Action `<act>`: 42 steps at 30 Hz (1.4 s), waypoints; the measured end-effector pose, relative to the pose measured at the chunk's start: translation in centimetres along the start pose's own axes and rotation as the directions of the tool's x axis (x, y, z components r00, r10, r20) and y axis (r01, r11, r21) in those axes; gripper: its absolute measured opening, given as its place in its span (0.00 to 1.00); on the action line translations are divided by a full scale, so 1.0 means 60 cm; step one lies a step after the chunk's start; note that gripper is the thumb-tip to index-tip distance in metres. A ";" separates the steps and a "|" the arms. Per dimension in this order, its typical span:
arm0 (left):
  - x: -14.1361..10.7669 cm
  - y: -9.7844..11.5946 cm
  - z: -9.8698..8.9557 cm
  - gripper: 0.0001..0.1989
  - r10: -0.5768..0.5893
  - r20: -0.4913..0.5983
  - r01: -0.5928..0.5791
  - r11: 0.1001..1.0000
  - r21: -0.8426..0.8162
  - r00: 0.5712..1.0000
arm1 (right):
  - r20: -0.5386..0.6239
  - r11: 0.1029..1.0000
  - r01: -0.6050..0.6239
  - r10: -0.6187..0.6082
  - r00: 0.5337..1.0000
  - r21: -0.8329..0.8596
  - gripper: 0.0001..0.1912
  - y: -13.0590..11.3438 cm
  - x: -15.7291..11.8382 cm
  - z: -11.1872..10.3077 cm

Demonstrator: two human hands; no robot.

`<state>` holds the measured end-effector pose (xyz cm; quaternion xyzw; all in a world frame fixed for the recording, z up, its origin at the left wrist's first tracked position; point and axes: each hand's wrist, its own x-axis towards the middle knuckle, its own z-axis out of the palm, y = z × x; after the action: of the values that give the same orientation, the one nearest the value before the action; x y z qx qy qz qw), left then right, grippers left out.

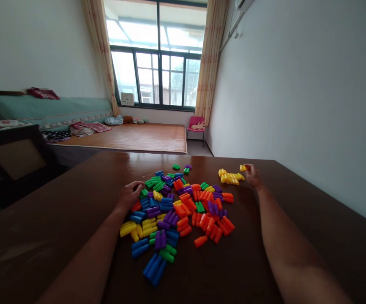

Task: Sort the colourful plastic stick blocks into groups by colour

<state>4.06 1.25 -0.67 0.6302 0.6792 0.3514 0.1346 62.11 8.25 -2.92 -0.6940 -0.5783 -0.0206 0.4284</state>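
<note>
Taking the multicoloured pile (171, 218) as hub, with twelve pointing towards the window (159, 78): pinching a yellow piece (243, 168) between the fingertips of the right hand (253, 176) at two o'clock, just beside a yellow cluster (230, 178) lying between that hand and the pile. Resting the left hand (130, 194) at ten o'clock, curling its fingers close together by green pieces (153, 183) at the pile's edge; being unable to tell about anything held there. Having the whole heap standing in the way from one hand to the other, with a loose green piece (176, 167) at twelve, an orange piece (200, 241) at five and joined blue pieces (154, 270) at seven. Facing, beyond the table (59, 219), a bed (148, 137) at eleven, a pink chair (196, 122) just past twelve, a dark cabinet (15, 158) between nine and ten, and a pale wall (297, 105) at two. Seeing smooth, plastic-looking, rounded tubes, mostly sitting side by side in twos and threes; glossy dark-brown tabletop, reflecting window light; flat, woven-looking matting, covering the bed; patterned peach cloth curtains (211, 63), hanging in long folds.
</note>
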 end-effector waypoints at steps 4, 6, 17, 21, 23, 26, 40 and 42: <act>0.003 -0.005 0.003 0.14 0.003 -0.005 -0.003 1.000 -0.013 1.000 | 0.054 0.997 -0.069 0.066 0.996 0.042 0.17 0.002 -0.012 -0.004; 0.005 -0.009 0.005 0.14 0.009 -0.009 -0.009 1.000 -0.012 1.000 | 0.078 0.995 -0.094 0.095 0.992 -0.009 0.15 -0.002 -0.019 -0.001; 0.001 -0.003 0.003 0.15 0.021 -0.005 -0.021 0.999 0.030 1.000 | 0.085 0.998 -0.057 0.059 0.995 -0.022 0.19 -0.001 -0.023 -0.001; -0.001 0.000 0.003 0.15 -0.001 0.002 0.001 1.000 0.030 1.000 | -0.109 0.999 -0.018 0.021 0.994 0.027 0.22 -0.028 -0.012 -0.017; -0.001 -0.001 0.004 0.15 -0.005 0.006 0.005 1.000 0.028 1.000 | -0.119 0.994 0.045 -0.032 0.992 0.104 0.20 -0.064 -0.007 -0.021; -0.001 -0.002 0.006 0.15 -0.003 0.004 0.003 0.999 0.036 1.000 | 0.180 0.945 0.119 -0.180 0.967 0.306 0.17 -0.144 -0.015 -0.015; -0.010 0.009 0.010 0.15 -0.046 -0.011 0.047 0.998 0.049 0.999 | 0.461 0.638 0.596 -0.768 0.445 0.488 0.15 -0.486 -0.244 0.048; -0.011 0.009 0.010 0.15 -0.050 -0.006 0.050 0.997 0.053 0.999 | 0.522 0.701 0.606 -0.700 0.488 0.375 0.17 -0.511 -0.258 0.067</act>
<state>4.98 0.79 -0.91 0.6156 0.7040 0.3312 0.1252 29.96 -2.51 3.95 -0.3537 -0.9055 0.0921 0.2156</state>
